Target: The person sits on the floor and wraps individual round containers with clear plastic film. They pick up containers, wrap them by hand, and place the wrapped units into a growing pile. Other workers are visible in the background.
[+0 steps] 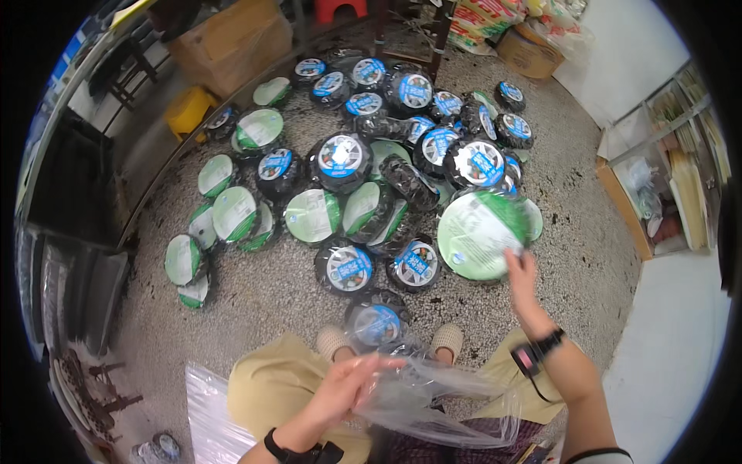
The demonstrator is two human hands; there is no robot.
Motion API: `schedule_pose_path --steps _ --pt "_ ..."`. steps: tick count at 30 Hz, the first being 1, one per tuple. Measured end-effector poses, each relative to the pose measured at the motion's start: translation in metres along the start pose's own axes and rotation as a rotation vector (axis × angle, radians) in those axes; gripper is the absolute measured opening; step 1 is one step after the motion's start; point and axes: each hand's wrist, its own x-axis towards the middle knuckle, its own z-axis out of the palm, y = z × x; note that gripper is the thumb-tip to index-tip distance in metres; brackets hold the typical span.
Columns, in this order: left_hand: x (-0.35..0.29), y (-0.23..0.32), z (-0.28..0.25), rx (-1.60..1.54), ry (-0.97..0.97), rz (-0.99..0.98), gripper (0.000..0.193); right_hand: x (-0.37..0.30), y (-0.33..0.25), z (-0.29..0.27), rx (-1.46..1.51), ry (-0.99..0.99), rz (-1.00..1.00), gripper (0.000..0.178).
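Note:
My right hand (pixel 523 284) grips the right edge of a round, plastic-wrapped pack (pixel 478 236) with a green and white face; it is raised over the pile and slightly blurred. Over my lap, the fingers of my left hand (pixel 348 389) are closed on a clear plastic bag (pixel 456 398), which spreads rightward across my knees. Just beyond the bag lies a black wrapped pack (pixel 376 323) with a blue and white label, partly seen through the film. Two similar black packs (pixel 348 265) rest on the floor a little farther off.
Many more round packs (pixel 340 161) lie heaped on the speckled floor (pixel 580 232). Flat clear bags (pixel 212 414) lie by my left knee. A shelf (pixel 665 170) stands at right; cardboard boxes (pixel 232 46) and a yellow stool (pixel 188 112) are at far left.

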Motion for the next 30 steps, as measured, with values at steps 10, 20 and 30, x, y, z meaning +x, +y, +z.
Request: schedule_pose_path --steps 10,20,30 --pt "-0.046 -0.013 0.004 0.428 0.139 0.225 0.045 -0.231 -0.109 0.031 -1.203 -1.060 -1.020 0.047" --pt "-0.067 -0.013 0.006 0.208 -0.037 0.142 0.042 -0.199 -0.144 0.067 -0.370 -1.202 -0.823 0.034" --pt "-0.062 0.024 -0.003 0.178 -0.063 0.025 0.045 0.079 -0.074 0.274 -0.445 -0.048 0.566 0.129"
